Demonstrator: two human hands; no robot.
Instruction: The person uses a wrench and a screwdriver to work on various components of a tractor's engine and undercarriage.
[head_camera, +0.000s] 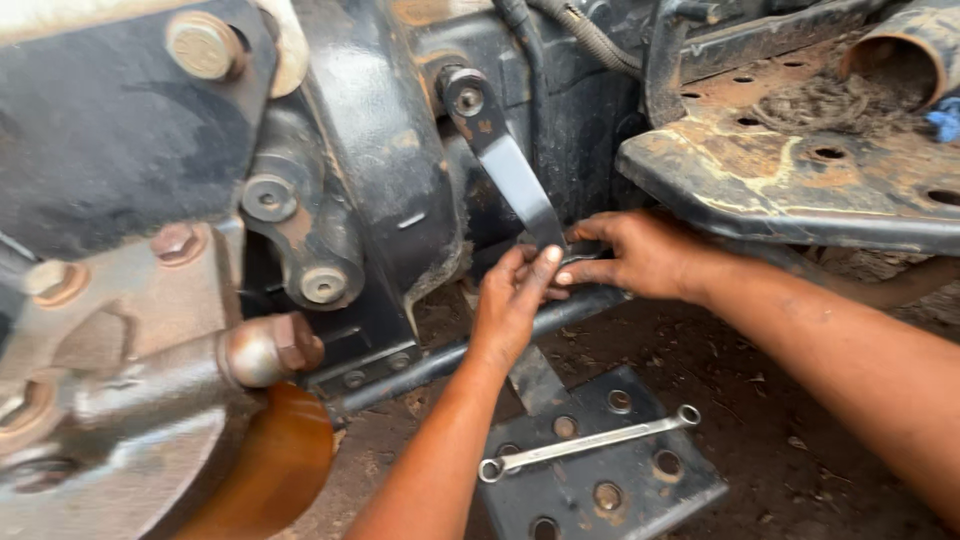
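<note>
My left hand (512, 300) and my right hand (632, 255) meet at the lower end of a flat black metal lever (510, 160) that hangs from a pivot bolt on the dark machine housing (370, 140). The left fingers press up against the lever's tip. My right fingers pinch a small dark part beside that tip; what it is cannot be made out. Just below both hands runs a dark horizontal rod (440, 362).
A ring spanner (588, 444) lies on a black perforated step plate (600, 480) under my arms. A rusty perforated platform (800, 170) juts out at the upper right. Large bolts and a greasy casting (130, 330) fill the left. Dirt ground lies below.
</note>
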